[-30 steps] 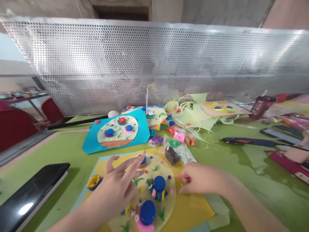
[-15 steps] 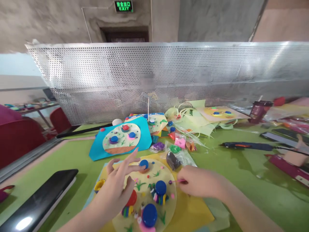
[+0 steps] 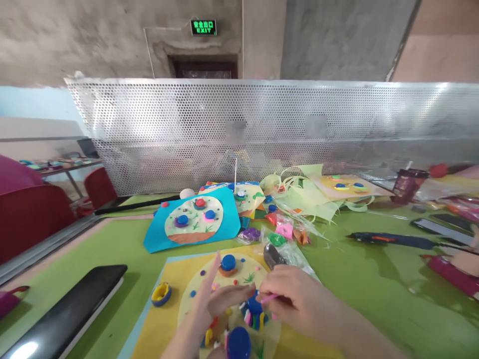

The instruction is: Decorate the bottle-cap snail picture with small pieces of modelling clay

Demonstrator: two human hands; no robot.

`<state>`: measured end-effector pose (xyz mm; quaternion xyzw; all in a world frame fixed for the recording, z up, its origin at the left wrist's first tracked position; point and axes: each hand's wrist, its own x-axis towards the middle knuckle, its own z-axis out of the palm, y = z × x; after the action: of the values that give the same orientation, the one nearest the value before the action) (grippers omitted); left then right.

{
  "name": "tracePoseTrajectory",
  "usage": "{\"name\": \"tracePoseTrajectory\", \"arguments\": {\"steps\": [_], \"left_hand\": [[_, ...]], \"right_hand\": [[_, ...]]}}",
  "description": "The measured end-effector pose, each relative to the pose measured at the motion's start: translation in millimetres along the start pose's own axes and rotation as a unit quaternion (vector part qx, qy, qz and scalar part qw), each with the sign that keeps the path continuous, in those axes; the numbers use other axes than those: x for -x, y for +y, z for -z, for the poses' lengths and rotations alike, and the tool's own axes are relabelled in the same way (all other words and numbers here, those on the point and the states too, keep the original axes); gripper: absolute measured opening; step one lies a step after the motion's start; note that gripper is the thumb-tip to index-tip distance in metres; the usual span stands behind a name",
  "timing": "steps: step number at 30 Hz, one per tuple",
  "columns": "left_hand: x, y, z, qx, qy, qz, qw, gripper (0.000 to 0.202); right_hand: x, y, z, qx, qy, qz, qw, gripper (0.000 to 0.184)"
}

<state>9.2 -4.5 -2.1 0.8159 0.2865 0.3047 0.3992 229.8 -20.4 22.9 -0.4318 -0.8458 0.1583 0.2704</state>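
Observation:
My right hand pinches a thin pink stick over the decorated card. Close to its fingertips is my left hand, fingers stretched out and apart, seemingly holding nothing. The stick's tip is hard to see between the hands. Below them lies a yellow card with a cream circle, bearing several blue caps, coloured clay pieces and green clay grass. A yellow-and-blue clay ring sits on the card's left part. My left hand partly covers the red and yellow clay.
Behind the card lies a blue card with a similar circle. Bagged clay and a dark clay lump are at its right. A black device lies left; a glue gun and a cup are right.
My right hand has moved left with the pink stick, and my left hand has turned, bringing its fingertips beside the right's. The clay ring is now uncovered. The view has tilted up slightly.

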Motion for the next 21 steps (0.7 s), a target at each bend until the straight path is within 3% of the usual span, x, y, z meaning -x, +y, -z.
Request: {"name": "tracePoseTrajectory", "arguments": {"steps": [9, 14, 18, 21], "left_hand": [[0, 3, -2.3, 0.053, 0.001, 0.015, 0.998, 0.067], [2, 6, -7.3, 0.061, -0.006, 0.020, 0.998, 0.077], [5, 3, -8.5, 0.056, -0.013, -0.006, 0.998, 0.087], [6, 4, -3.6, 0.030, -0.029, -0.044, 0.998, 0.083]], "right_hand": [[2, 4, -7, -0.025, 0.001, 0.010, 1.000, 0.023], [0, 5, -12, -0.055, -0.005, -0.008, 0.998, 0.027], [-3, 4, -14, -0.084, -0.013, -0.030, 0.996, 0.026], [-4, 3, -13, -0.096, -0.005, -0.056, 0.994, 0.031]]}}
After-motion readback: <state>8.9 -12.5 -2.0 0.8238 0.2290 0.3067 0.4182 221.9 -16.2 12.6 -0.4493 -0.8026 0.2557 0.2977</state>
